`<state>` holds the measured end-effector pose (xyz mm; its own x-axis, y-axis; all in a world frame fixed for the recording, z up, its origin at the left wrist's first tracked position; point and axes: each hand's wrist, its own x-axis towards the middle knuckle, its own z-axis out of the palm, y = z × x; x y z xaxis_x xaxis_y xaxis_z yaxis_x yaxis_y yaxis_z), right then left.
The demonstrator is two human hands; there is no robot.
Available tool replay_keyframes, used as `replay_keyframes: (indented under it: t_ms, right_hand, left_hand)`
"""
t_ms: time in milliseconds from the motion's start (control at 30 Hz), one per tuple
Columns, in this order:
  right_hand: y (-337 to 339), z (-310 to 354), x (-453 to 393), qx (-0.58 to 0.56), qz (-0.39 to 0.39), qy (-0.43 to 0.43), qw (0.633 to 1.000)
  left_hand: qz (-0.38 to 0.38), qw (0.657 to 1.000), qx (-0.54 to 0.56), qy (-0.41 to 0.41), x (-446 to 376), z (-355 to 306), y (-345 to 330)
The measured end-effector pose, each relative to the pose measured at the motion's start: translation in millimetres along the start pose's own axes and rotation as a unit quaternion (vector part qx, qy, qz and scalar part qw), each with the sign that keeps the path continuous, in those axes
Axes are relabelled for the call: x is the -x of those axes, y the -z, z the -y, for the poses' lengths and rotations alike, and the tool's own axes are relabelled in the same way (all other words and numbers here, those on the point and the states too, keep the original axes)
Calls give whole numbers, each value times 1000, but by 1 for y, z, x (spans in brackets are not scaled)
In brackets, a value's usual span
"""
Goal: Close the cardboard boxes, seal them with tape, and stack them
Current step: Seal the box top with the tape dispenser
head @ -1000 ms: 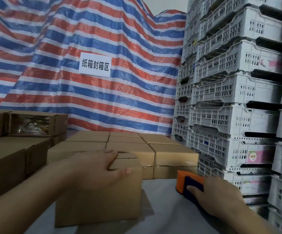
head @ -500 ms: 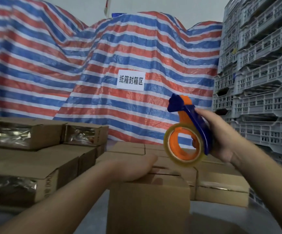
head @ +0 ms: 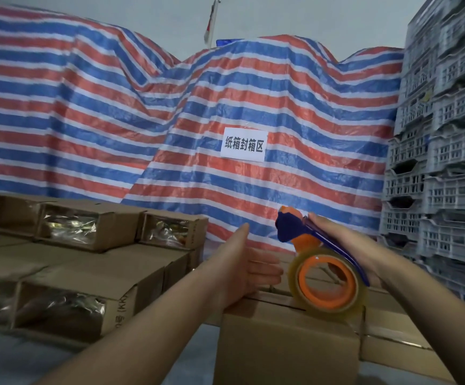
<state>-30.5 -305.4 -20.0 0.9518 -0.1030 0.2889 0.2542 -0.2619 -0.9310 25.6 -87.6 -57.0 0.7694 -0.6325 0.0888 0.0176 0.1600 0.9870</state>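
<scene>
A closed cardboard box (head: pixel 284 345) stands on the grey table in front of me. My right hand (head: pixel 345 245) grips a blue and orange tape dispenser (head: pixel 323 270) with a clear tape roll, held just above the box's top near its far right edge. My left hand (head: pixel 242 270) hovers over the box's far left corner, fingers straight and pointing toward the tape roll, thumb raised. It holds nothing.
Sealed boxes (head: pixel 92 295) are stacked in rows at the left, taped ends facing me. More flat boxes (head: pixel 392 334) lie behind and right of the near box. White plastic crates (head: pixel 442 168) tower at the right. A striped tarp (head: pixel 170 129) with a paper sign hangs behind.
My right hand picked the dispenser off the table, raised it, then lowered it to the box top. My left hand lifted from the box flaps and opened. The view tilted upward.
</scene>
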Motion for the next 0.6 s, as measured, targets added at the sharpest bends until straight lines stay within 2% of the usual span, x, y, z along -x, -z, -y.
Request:
replay_keyframes:
  t_ms: [167, 433, 600]
  right_hand:
    - [-8, 6, -5, 42, 4, 8, 999]
    - [-11, 9, -4, 39, 1, 7, 999]
    - [-11, 9, -6, 46, 11, -4, 999]
  left_hand:
    - [-12, 1000, 6, 5, 2, -4, -4]
    - [-71, 992, 103, 10, 2, -8, -9]
    - [-85, 991, 102, 15, 6, -13, -12]
